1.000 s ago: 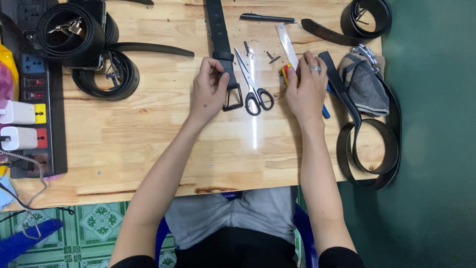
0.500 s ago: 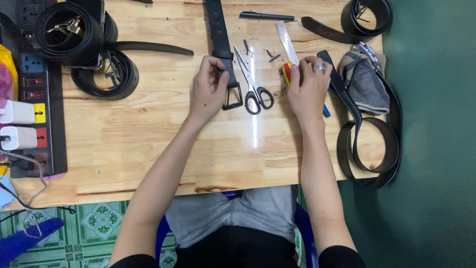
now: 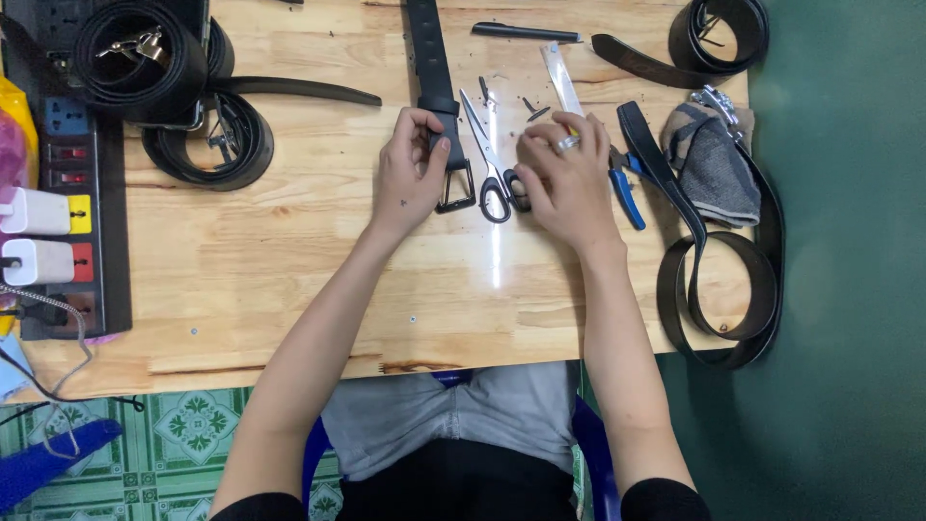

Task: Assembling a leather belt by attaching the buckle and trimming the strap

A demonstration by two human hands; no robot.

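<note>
On the bench [image 3: 289, 289], the left hand [image 3: 410, 174] pinches the black belt [image 3: 429, 58] near its buckle [image 3: 455, 188]. At its 3 o'clock, the right hand [image 3: 564, 178] rests fingers curled on the scissors [image 3: 494, 164], its grip not clearly closed.

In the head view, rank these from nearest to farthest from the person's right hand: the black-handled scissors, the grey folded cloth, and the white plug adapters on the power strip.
1. Black-handled scissors: touching the right hand, on its inner side.
2. Grey folded cloth: on the wooden table's far right.
3. White plug adapters: at the far left edge, on the black power strip.
</note>
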